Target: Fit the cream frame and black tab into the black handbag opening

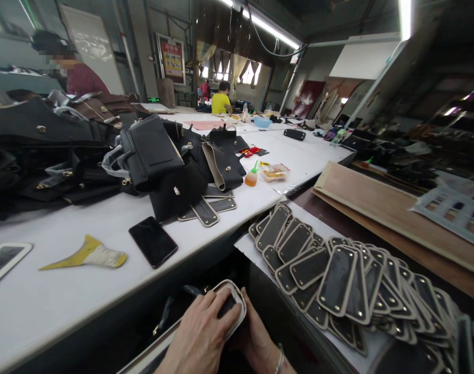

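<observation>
My left hand lies back-up over the light-rimmed end of a long black handbag. Its fingers curl over the rim and press on the dark panel inside it. Around the right-hand end, my right hand grips the bag from the side, a bracelet at the wrist; some of its fingers are hidden beneath. The bag's lower part sinks into shadow below the table edge. A dark strap and a gold-coloured fitting show just left of the hands.
Black oblong panels with pale edges and studs are heaped at right. On the white table are a phone, a yellow-and-white pointed piece, a small orange bottle and piled black handbags. Other people sit farther back.
</observation>
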### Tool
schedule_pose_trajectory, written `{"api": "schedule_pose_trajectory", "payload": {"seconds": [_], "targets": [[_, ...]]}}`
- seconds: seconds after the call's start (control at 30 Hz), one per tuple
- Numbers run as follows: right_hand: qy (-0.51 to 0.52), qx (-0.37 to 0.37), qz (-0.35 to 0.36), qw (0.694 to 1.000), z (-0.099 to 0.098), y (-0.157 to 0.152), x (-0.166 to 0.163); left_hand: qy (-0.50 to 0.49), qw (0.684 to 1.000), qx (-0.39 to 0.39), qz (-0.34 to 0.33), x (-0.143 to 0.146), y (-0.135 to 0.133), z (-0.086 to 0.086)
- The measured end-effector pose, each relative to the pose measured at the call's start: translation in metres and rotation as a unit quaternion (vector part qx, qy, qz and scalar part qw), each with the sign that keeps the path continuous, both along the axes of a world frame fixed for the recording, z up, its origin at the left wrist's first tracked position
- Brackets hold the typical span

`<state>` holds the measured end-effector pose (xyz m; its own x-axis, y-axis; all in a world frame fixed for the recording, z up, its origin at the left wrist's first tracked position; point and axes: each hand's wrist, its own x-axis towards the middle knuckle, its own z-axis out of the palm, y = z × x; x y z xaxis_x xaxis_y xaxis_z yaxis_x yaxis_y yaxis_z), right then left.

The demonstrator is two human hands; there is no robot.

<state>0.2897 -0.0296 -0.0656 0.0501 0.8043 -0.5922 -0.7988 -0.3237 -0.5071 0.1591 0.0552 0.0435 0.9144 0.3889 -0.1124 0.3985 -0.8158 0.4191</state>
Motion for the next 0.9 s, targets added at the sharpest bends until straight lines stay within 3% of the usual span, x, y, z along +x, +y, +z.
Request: {"api": "schedule_pose_trajectory", "payload": {"seconds": [0.2,0.4,0.63,0.9], "targets": [[-0.011,0.007,0.01,1.0,0.0025,-0.0029,0.0003,0.047,0.998,0.018,-0.025,0.0022,0.0018,-0.0027],[-0.011,-0.018,0.018,1.0,0.0064,-0.0017,0.0019,0.027,0.998,0.025,-0.046,-0.001,0.0054,-0.0032],[-0.008,0.002,0.024,1.0,0.0063,-0.0018,0.0044,0.036,0.997,0.04,-0.054,0.0034,0.0037,-0.0086],[-0.036,-0.015,0.013,0.999,0.0051,0.0026,0.0048,0.061,0.996,0.035,-0.049,0.0059,0.006,0.0003]]}}
